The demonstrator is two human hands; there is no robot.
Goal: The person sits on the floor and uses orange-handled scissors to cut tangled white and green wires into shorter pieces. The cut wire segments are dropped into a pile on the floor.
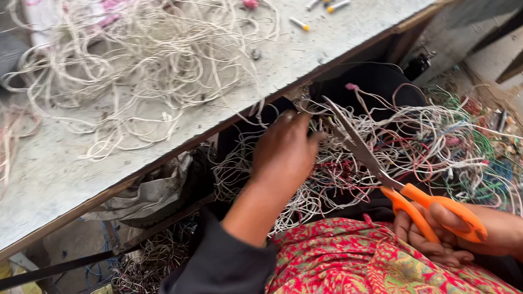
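The right hand (461, 234) has its grip closed through the handles of orange scissors (417, 203), blades pointing up into the lap's wire tangle (408, 145). The left hand (287, 153) pinches strands there. Beyond, pale wires (143, 61) cover the worktop (38, 196).

The scissors (424, 201) have orange handles and grey metal blades. The garment (344, 274) on the lap shows a red ground with a pink, green and yellow floral pattern. The sleeve (216, 280) is dark grey. The tangled wires (428, 141) are white, pink, red and green. The tabletop (353, 20) is pale grey.
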